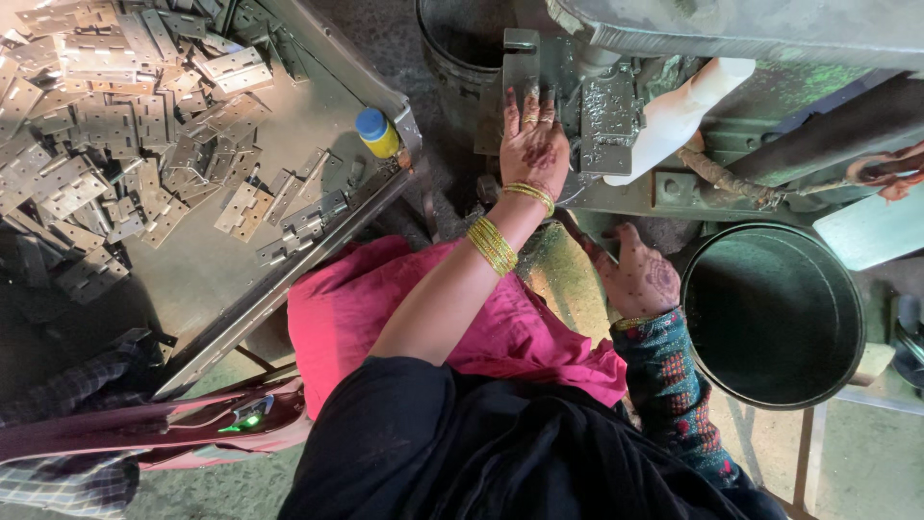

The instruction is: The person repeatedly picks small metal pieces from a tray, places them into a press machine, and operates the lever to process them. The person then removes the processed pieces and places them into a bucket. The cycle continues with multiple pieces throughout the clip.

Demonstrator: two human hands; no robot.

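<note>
My left hand (532, 144) reaches forward, fingers stretched flat and close together on a grey metal block (525, 67) of the greasy press machine (608, 120). Nothing shows in its grip; gold bangles sit on that wrist and forearm. My right hand (640, 277) rests palm up, fingers loosely apart and empty, between the machine's base and a round dark bucket (770, 318). A heap of flat metal hinges (115, 116) fills a metal tray (289, 279) to my left, out of reach of both hands.
A small yellow bottle with a blue cap (377, 133) stands at the tray's right corner. A white cone-shaped part (679, 116) lies on the machine. Another dark bucket (462, 48) stands behind. Pink cloth (385, 308) covers my lap; a pink bag (192, 429) lies lower left.
</note>
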